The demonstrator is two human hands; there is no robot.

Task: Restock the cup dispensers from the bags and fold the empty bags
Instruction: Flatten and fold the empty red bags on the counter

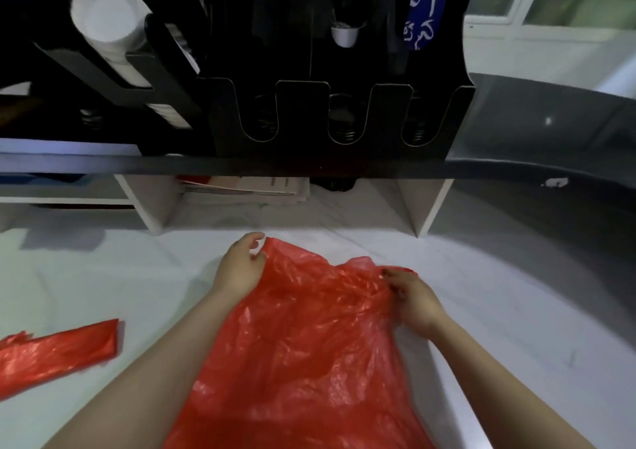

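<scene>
On the white table [103, 276], under the black cup dispenser [303, 115], a big red plastic bag [303, 345] is lying spread out. It is looking thin, light, soft and slippery, so holding its far corners is likely working best. A folded red bag [58, 349] is sitting to the left. The left hand [241, 266] is pinching one far corner, and the right hand [416, 297] is pinching the other.

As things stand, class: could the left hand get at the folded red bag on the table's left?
Probably yes. Only bare table lies between the left hand and the folded red bag, but it pinches the unfolded red bag and must let go first.
</scene>
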